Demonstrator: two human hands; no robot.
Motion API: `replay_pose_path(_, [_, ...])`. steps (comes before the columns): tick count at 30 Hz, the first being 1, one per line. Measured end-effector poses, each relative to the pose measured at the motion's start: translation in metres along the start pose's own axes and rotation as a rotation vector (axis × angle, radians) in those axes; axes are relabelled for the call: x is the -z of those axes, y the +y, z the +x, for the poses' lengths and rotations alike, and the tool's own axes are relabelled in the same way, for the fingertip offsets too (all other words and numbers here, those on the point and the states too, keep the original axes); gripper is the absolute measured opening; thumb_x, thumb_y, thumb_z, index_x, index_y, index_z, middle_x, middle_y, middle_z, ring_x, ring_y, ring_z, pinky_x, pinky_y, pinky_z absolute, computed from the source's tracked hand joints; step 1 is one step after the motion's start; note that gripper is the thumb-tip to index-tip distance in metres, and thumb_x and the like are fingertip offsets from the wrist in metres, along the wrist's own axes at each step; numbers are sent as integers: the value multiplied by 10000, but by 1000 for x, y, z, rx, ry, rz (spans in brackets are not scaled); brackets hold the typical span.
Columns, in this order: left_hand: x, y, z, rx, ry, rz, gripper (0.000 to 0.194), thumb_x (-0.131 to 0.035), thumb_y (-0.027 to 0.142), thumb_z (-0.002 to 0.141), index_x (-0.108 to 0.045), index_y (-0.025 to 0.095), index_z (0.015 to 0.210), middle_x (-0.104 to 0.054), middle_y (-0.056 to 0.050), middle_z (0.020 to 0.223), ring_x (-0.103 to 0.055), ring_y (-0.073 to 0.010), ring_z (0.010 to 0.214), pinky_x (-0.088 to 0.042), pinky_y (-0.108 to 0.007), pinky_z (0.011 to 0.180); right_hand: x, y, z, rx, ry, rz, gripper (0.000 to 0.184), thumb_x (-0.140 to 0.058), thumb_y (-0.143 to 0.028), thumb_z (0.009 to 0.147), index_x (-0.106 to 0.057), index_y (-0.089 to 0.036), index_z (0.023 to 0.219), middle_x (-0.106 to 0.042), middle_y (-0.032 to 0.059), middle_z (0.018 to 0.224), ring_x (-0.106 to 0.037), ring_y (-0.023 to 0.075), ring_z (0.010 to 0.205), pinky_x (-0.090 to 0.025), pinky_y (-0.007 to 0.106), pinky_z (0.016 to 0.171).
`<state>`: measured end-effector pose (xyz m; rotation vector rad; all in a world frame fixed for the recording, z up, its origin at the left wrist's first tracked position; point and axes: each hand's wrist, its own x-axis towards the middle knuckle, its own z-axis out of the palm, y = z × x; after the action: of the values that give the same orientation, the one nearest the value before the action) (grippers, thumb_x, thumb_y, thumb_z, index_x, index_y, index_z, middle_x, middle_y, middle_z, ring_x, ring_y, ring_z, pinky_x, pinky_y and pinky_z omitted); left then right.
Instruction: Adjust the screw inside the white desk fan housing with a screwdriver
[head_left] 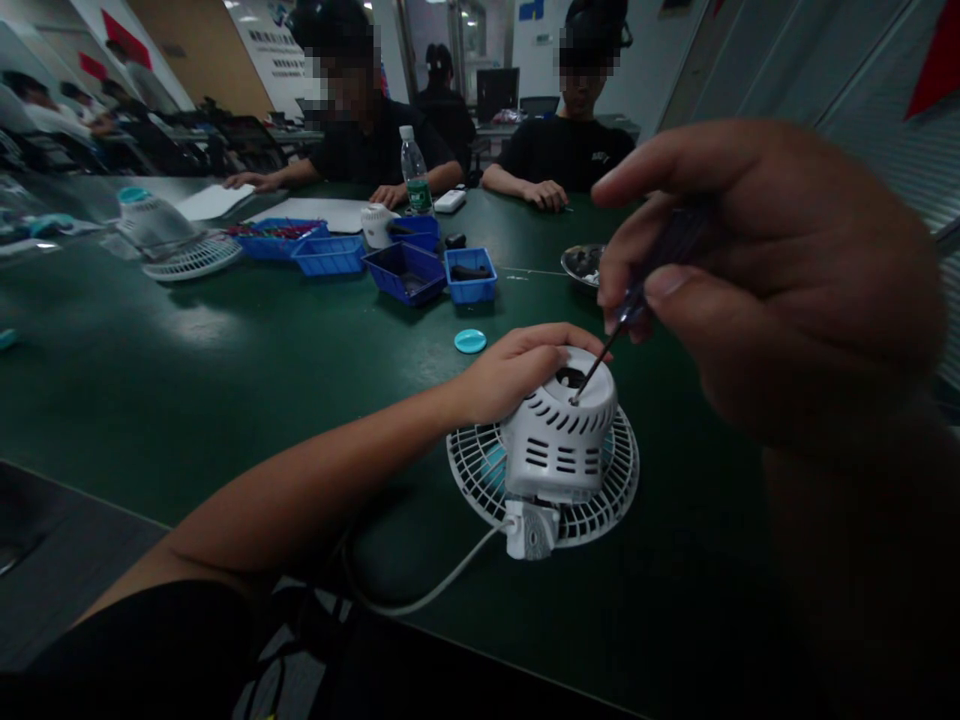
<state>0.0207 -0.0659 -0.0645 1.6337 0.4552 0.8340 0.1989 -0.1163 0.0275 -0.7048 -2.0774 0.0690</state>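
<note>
A white electric fan (559, 450) lies grille down on the green table, its motor housing facing up and its cord trailing off to the left. My left hand (517, 370) is wrapped round the far left side of the housing. In my right hand (757, 260) is a screwdriver (637, 285), gripped by its translucent handle. The shaft slants down to the left, and its tip meets a spot on top of the housing, beside a dark opening. Just beyond my left hand lies a turquoise round cap (470, 342).
Blue bins (405, 275) stand in a group across the table, near a water bottle (416, 175). A metal bowl (585, 265) sits behind my right hand. Another fan (165, 230) lies at the left. Two people sit opposite, their hands on the table.
</note>
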Motion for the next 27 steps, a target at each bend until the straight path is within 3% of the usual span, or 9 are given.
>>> replay_pose_path(5, [0,0,0,-21,-5,2,265,-576,333,870,-693,143,1015,-717,-27,888,-642,-135,761,-523,-266,730,3,-2,0,159,69,-198,248,-588,-394,1011,-730,-238,1140,-713,-57,1067,-586,45,774,-466,234,667])
replay_pose_path(10, [0,1,0,-3,-1,15,316,-570,359,867,-699,136,1050,-722,-39,907,-640,-137,764,-518,-263,711,2,-7,-2,66,78,-292,224,-526,-252,1022,-718,-269,1137,-720,-63,1036,-571,62,756,-484,259,688])
replay_pose_path(14, [0,1,0,-13,-12,0,303,-580,360,864,-698,134,1028,-719,-37,892,-640,-135,757,-511,-254,695,3,-7,-1,26,15,-206,287,-486,-187,1006,-689,-260,1195,-724,-42,1112,-565,62,713,-467,285,648])
replay_pose_path(17, [1,0,0,-11,-6,8,291,-571,332,874,-706,132,1038,-722,-34,894,-644,-136,763,-516,-256,708,5,-6,0,15,-21,-174,290,-479,-222,1012,-688,-271,1208,-690,-63,1061,-567,37,724,-449,249,659])
replay_pose_path(23, [1,0,0,-8,-16,7,293,-568,351,868,-699,142,1025,-731,-44,931,-651,-137,785,-523,-253,715,6,-6,0,104,59,-313,199,-529,-325,1031,-717,-262,1052,-714,-87,988,-584,26,749,-478,206,664])
replay_pose_path(27, [1,0,0,-1,-17,8,293,-557,351,871,-696,146,1028,-724,-36,916,-644,-132,772,-516,-247,699,6,-5,0,66,23,-301,301,-463,-209,1014,-674,-270,1219,-707,-47,1205,-688,87,965,-585,271,879])
